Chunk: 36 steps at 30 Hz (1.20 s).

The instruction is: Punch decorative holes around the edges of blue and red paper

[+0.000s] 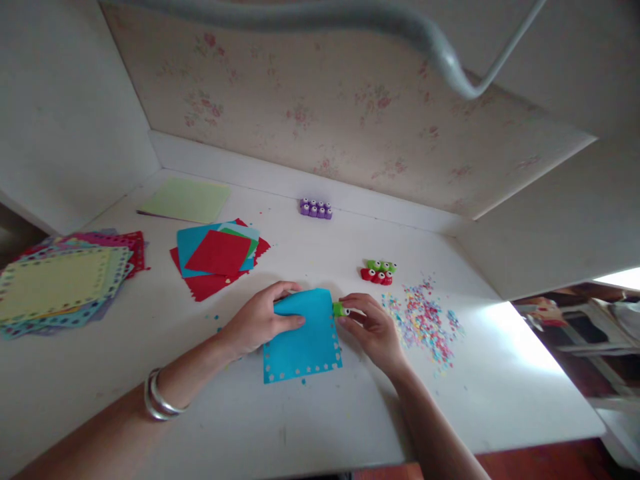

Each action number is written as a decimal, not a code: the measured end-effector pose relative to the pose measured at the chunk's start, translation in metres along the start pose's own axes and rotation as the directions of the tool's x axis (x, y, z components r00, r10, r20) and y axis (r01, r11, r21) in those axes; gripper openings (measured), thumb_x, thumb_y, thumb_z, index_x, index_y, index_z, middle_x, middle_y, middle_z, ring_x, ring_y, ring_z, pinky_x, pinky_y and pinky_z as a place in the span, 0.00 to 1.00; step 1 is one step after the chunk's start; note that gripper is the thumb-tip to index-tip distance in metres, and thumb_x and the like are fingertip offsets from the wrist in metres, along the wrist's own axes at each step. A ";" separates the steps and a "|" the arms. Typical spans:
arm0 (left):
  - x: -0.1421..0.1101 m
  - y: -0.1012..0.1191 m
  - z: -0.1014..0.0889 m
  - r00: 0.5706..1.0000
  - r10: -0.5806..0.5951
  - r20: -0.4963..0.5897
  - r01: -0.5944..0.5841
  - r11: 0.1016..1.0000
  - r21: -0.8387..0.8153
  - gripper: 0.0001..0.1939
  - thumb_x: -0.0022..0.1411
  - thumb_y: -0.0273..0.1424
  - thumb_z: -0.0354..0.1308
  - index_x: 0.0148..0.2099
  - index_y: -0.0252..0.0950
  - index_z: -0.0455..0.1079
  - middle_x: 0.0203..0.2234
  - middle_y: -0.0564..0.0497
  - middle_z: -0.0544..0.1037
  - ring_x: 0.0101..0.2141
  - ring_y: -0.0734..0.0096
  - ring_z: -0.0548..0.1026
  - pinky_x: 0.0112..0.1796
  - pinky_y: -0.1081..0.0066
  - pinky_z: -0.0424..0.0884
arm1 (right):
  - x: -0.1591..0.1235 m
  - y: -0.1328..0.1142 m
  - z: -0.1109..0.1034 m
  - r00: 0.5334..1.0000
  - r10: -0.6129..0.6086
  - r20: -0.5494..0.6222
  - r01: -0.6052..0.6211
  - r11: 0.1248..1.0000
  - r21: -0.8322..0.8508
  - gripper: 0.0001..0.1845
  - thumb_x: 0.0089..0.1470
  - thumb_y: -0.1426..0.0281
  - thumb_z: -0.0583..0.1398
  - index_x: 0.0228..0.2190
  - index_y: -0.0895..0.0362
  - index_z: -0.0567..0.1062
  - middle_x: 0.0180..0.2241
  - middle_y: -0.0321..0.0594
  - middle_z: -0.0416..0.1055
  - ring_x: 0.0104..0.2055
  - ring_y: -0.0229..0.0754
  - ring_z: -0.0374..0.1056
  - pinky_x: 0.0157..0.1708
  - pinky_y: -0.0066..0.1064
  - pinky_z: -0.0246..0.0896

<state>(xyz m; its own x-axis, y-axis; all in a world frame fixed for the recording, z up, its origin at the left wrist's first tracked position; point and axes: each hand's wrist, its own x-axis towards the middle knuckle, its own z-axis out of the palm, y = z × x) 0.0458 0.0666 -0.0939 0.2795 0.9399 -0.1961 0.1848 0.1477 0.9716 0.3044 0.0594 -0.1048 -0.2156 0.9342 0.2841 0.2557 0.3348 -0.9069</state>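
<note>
"Blurred and grey, a bent bar crosses the top, closest to the camera. What's the biggest thing below it?"

"White desk, with a floral panel standing along its far side."

"And on the desk, by size?"

"Far over on the left, a stack of punched sheets, pale yellow uppermost. Between that and the middle, a loose heap of coloured paper, red, blue and green. Farther back on the left, some pale green sheets."

"Where's the blue sheet?"

"Near and central, between the hands, with holes along its near edge and up both sides. Its far part bends upward."

"How are the fingers placed?"

"On the left hand, the thumb presses on top and the fingers go behind the sheet, closed on its left part. The right hand is at the right edge, thumb and fingers almost together."

"Smaller things?"

"Confetti scattered to the right; purple punches in two rows at the far side; red and green punches nearer, right of centre; silver bangles on the left wrist."

"Smallest?"

"One green punch, pinched in the right fingers, touching the sheet's right edge toward its far end."
</note>
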 end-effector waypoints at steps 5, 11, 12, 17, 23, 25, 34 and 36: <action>0.000 -0.001 -0.001 0.999 0.010 0.033 -0.010 1.000 -0.009 0.30 0.52 0.37 0.70 0.56 0.41 0.69 0.53 0.46 0.76 0.51 0.56 0.74 0.48 0.64 0.71 | -0.001 0.003 -0.003 0.997 -0.059 0.049 0.062 0.996 -0.059 0.11 0.55 0.71 0.67 0.42 0.47 0.80 0.45 0.42 0.71 0.48 0.45 0.71 0.43 0.36 0.74; 0.000 0.000 -0.002 0.996 0.025 0.086 -0.023 1.000 -0.020 0.27 0.53 0.37 0.70 0.55 0.40 0.70 0.51 0.47 0.76 0.50 0.56 0.74 0.48 0.63 0.71 | -0.002 0.002 -0.003 0.993 -0.066 0.101 0.070 0.997 -0.040 0.12 0.55 0.71 0.68 0.42 0.48 0.80 0.46 0.43 0.71 0.48 0.46 0.71 0.44 0.38 0.72; 0.000 0.000 -0.002 0.996 0.029 0.086 -0.028 1.000 -0.006 0.27 0.53 0.37 0.70 0.55 0.41 0.70 0.51 0.47 0.76 0.50 0.56 0.74 0.48 0.63 0.71 | -0.002 0.003 -0.003 0.992 -0.059 0.108 0.062 0.998 -0.027 0.12 0.55 0.71 0.68 0.42 0.48 0.80 0.46 0.43 0.71 0.49 0.46 0.71 0.45 0.38 0.72; 0.000 -0.002 -0.001 0.997 0.050 0.066 -0.052 0.998 0.032 0.27 0.53 0.36 0.69 0.55 0.41 0.70 0.52 0.49 0.76 0.51 0.57 0.74 0.50 0.63 0.70 | -0.002 0.004 -0.004 0.993 0.029 0.117 -0.034 0.999 0.039 0.11 0.54 0.70 0.69 0.41 0.48 0.80 0.49 0.43 0.71 0.52 0.46 0.70 0.49 0.40 0.72; 0.000 -0.002 0.000 0.995 0.078 0.063 -0.080 0.996 0.037 0.27 0.53 0.36 0.68 0.55 0.42 0.70 0.53 0.50 0.75 0.52 0.57 0.73 0.51 0.63 0.70 | -0.005 0.003 -0.002 0.980 0.131 0.151 -0.152 0.979 0.137 0.12 0.55 0.68 0.68 0.42 0.49 0.78 0.52 0.42 0.72 0.55 0.46 0.69 0.56 0.43 0.68; -0.001 -0.001 0.000 0.994 0.077 0.073 -0.079 0.996 0.034 0.26 0.54 0.36 0.68 0.55 0.43 0.71 0.52 0.50 0.76 0.50 0.57 0.75 0.50 0.62 0.71 | -0.004 0.001 -0.001 0.969 0.168 0.179 -0.199 0.966 0.168 0.14 0.55 0.67 0.67 0.45 0.49 0.76 0.49 0.41 0.73 0.52 0.45 0.71 0.56 0.44 0.68; -0.001 0.000 0.001 0.994 0.077 0.077 -0.083 0.994 0.071 0.25 0.55 0.36 0.67 0.56 0.43 0.72 0.52 0.48 0.77 0.49 0.57 0.76 0.50 0.62 0.71 | -0.004 0.002 0.005 0.948 0.251 0.195 -0.265 0.963 0.051 0.18 0.54 0.60 0.67 0.45 0.53 0.75 0.45 0.43 0.74 0.47 0.47 0.73 0.49 0.43 0.72; -0.001 0.000 0.001 0.993 0.096 0.071 -0.102 0.991 0.089 0.24 0.56 0.36 0.66 0.55 0.44 0.72 0.52 0.49 0.77 0.50 0.57 0.75 0.50 0.62 0.71 | -0.004 -0.001 0.004 0.953 0.254 0.167 -0.252 0.967 -0.036 0.23 0.51 0.58 0.69 0.47 0.53 0.73 0.45 0.44 0.74 0.48 0.48 0.72 0.49 0.44 0.72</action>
<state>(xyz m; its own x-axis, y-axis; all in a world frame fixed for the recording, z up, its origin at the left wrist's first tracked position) 0.0460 0.0654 -0.0939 0.3621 0.9255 -0.1109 0.2386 0.0231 0.9709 0.3018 0.0550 -0.1066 -0.2978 0.9546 -0.0120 0.3353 0.0928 -0.9375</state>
